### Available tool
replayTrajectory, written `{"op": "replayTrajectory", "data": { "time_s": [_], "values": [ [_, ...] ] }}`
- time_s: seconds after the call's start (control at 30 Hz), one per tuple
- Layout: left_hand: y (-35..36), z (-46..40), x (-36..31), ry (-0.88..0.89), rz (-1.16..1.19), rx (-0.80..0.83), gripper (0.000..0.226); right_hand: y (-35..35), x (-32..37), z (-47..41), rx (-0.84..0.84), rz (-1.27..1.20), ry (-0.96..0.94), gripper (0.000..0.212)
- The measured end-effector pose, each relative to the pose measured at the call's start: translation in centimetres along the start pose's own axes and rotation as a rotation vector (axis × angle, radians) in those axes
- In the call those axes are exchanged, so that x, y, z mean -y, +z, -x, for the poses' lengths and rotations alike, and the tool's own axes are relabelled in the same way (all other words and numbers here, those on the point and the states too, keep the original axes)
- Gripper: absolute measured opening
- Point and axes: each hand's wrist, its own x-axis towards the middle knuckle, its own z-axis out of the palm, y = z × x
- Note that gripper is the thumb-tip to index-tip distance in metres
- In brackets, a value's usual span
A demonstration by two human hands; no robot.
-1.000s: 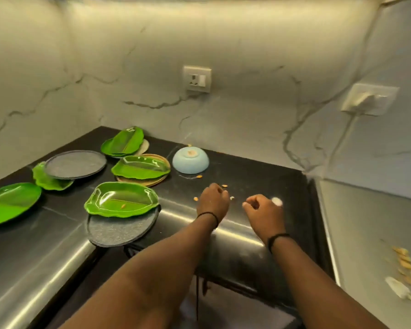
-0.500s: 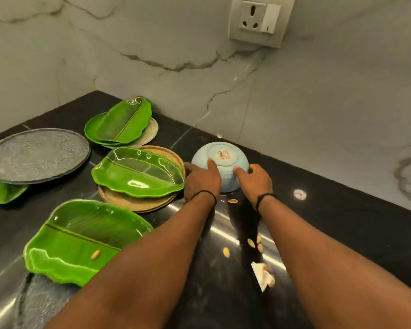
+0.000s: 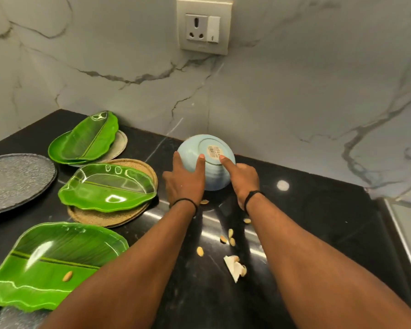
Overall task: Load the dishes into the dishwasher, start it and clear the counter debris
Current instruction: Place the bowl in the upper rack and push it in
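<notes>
**Q.** Why do both hands meet at the pale blue bowl (image 3: 205, 162)?

**A.** The bowl lies mouth-down and tilted on the black table (image 3: 318, 222), close to the marble wall (image 3: 294, 103). The left hand (image 3: 184, 180) holds its left flank with fingers spread over the curve; the right hand (image 3: 243, 179) holds the right flank, its index finger laid on the base. Neither hand is clenched or empty: together they cradle the bowl. A two-sided hold probably serves to tip or lift a rounded, smooth dish without slipping.

**Q.** How does the bowl look?

**A.** Matte light blue, faintly ribbed on the side, with a round foot ring and a printed sticker (image 3: 214, 151) on the underside. Its interior is hidden.

**Q.** What surrounds it?

**A.** To the left, apart from the bowl, a green leaf-shaped plate (image 3: 107, 186) rests on a woven mat (image 3: 138, 213); a second leaf plate (image 3: 50, 264) nearer the camera carries one nut-like scrap (image 3: 67, 276). Similar scraps (image 3: 227, 238) and a torn white piece (image 3: 234, 268) lie on the table between the forearms, so the debris appears not yet cleared.
</notes>
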Motion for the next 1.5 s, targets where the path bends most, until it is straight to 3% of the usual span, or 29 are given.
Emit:
{"op": "replayTrajectory", "data": {
  "time_s": [0.1,0.27,0.37,0.47,0.57,0.63,0.8,0.9,1.0,1.07,1.1,1.2,1.33,1.5],
  "values": [
    [-0.8,1.4,-2.2,0.164,0.178,-0.014,0.069,-1.8,1.3,2.4,-0.085,-0.16,-0.03,0.035],
    [-0.5,7.8,-7.7,0.381,0.178,0.02,0.063,-10.8,3.7,9.0,-0.28,-0.32,-0.059,0.034],
    [2.2,18.7,-9.1,0.443,0.189,0.174,0.066,-21.5,1.0,16.2,-0.453,-0.261,-0.039,0.045],
    [3.6,32.0,-9.0,0.444,0.249,0.297,0.062,-31.3,-2.8,25.5,-0.538,-0.119,-0.01,0.044],
    [2.6,45.6,-9.7,0.471,0.301,0.407,0.065,-40.3,-5.8,36.3,-0.631,-0.185,-0.001,0.038],
    [1.7,53.6,-9.6,0.504,0.326,0.516,0.065,-44.8,-8.4,43.4,-0.704,-0.189,-0.013,0.031],
    [-1.2,70.8,-6.7,0.656,0.31,0.773,0.059,-52.2,-14.0,60.6,-0.938,-0.189,0.07,0.047],
    [-1.4,75.9,-3.2,0.726,0.217,0.923,0.055,-53.5,-18.7,66.4,-1.033,-0.06,0.219,0.045],
    [0.1,77.9,1.7,0.722,0.019,1.089,0.06,-52.5,-24.5,69.3,-1.095,0.085,0.418,0.067],
    [1.0,77.4,4.9,0.666,-0.133,1.21,0.071,-50.8,-27.7,69.7,-1.053,0.135,0.527,0.085],
    [1.8,76.8,6.4,0.648,-0.213,1.249,0.074,-49.9,-29.1,69.5,-1.023,0.111,0.562,0.084],
    [4.3,74.3,10.1,0.629,-0.414,1.269,0.077,-46.7,-33.9,67.6,-0.922,-0.001,0.613,0.072],
    [8.7,72.1,13.9,0.597,-0.641,1.262,0.083,-43.0,-40.2,64.3,-0.82,-0.059,0.712,0.072],
    [13.4,71.1,16.8,0.691,-0.93,1.21,0.085,-40.3,-44.9,60.9,-0.816,-0.072,0.744,0.078]
  ]
}}
